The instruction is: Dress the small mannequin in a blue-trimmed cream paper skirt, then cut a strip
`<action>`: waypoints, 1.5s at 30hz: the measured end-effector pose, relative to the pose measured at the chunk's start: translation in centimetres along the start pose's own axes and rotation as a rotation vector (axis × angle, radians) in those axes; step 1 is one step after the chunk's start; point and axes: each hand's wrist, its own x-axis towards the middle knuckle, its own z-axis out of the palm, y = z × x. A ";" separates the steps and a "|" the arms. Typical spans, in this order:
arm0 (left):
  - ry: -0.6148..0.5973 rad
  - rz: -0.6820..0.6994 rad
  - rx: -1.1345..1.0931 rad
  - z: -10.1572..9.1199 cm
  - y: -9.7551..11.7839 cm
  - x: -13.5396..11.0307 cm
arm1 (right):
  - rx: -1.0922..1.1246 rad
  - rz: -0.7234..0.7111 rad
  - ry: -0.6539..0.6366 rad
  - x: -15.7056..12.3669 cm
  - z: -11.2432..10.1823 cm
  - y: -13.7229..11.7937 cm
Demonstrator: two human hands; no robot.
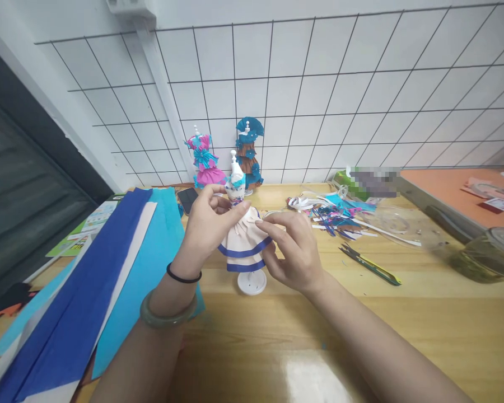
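Observation:
A small dress-form mannequin (238,184) on a white round base (252,281) stands on the wooden table (403,324). It wears a cream paper skirt with blue bands (244,244). My left hand (205,224) is closed around the mannequin's waist from the left. Fingers of my right hand (292,249) pinch the skirt's top edge on the right side.
Sheets of dark blue, cream and turquoise paper (109,291) lie at the left. Two dressed mannequins, pink (204,159) and teal-brown (248,148), stand by the tiled wall. A phone (187,198), paper scraps (331,212), scissors (369,263) and a clear lidded tub (487,254) lie around.

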 end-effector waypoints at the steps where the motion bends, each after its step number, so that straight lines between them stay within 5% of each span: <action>1: 0.003 0.005 0.003 0.0 0.0 0.0 | 0.022 -0.012 -0.010 0.0 0.0 0.0; 25: 0.133 0.020 0.205 0.1 -0.4 0.2 | 0.187 -0.080 -0.100 0.1 0.2 -0.7; 28: 0.144 0.024 0.217 0.1 -0.3 0.2 | 0.460 0.123 -0.014 0.4 -0.3 -0.9; 32: 0.165 0.051 0.258 0.5 0.1 -0.2 | 0.837 0.685 0.160 1.1 -0.9 -0.8; 35: 0.116 0.084 0.267 1.0 0.6 -0.7 | 0.949 0.911 0.024 1.7 -0.9 -0.2; 38: 0.034 0.142 0.274 1.4 1.2 -1.2 | 1.002 0.918 -0.127 1.8 -0.8 0.1; 45: -0.109 0.209 0.237 1.4 1.8 -1.7 | 0.901 0.816 -0.188 2.1 -1.5 -0.3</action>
